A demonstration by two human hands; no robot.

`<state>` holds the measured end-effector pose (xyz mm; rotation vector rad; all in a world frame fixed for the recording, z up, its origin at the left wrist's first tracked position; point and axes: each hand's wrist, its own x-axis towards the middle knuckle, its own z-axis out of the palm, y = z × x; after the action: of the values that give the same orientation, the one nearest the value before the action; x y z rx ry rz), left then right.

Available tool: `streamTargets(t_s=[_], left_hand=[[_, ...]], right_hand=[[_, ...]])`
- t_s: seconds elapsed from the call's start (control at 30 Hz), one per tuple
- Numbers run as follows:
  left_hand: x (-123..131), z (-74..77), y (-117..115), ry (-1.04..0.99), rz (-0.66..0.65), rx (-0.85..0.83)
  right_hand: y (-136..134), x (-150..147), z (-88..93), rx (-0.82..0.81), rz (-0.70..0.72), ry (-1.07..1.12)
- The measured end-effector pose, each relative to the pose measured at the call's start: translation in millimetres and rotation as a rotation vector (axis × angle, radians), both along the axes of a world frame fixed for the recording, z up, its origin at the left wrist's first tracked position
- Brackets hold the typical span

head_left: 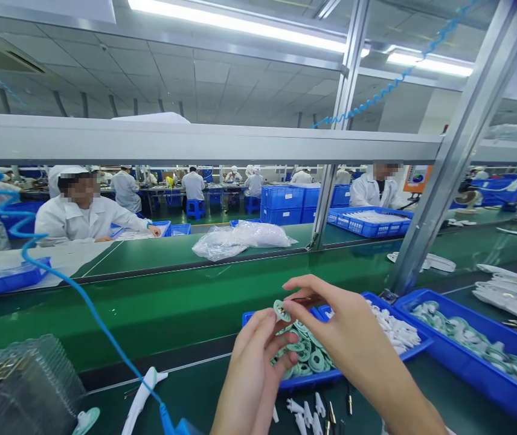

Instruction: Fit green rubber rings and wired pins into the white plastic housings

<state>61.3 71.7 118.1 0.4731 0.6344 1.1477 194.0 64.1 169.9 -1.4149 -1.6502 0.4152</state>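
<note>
Between the fingertips of my left hand [256, 362] is a small round pale green plastic part [281, 310], held up with a brass-coloured spot at its middle. My right hand [346, 329] closes in from the other side, its thumb at the edge of the part. A thin dark wire-like piece [302, 299] shows between its thumb and index finger, mostly hidden. Behind and below both hands, a blue tray holds many pale green ring-shaped parts [310, 353]. Small white plastic pieces [306, 415] and slender metal-tipped parts [350, 402] lie on the bench near my wrists.
Blue trays hold white pieces [394, 326] and more green parts [467, 338] at right. A blue coiled hose [90, 308] crosses the left, above a white handle-shaped part [143, 399] and clear plastic trays [36, 380]. A metal post [453, 151] stands right. Co-workers sit opposite.
</note>
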Motion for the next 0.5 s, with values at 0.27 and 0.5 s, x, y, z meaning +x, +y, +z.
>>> streamTargets(t_s=[0.27, 0.5], left_hand=[[-4, 7.7, -3, 0.231, 0.084, 0.183], [6, 3.6, -11, 0.383, -0.100, 0.259]], right_hand=[[-7, -3, 5.8, 0.025, 0.088, 0.245], [-38, 25, 6.1, -0.079, 0.116, 0.184]])
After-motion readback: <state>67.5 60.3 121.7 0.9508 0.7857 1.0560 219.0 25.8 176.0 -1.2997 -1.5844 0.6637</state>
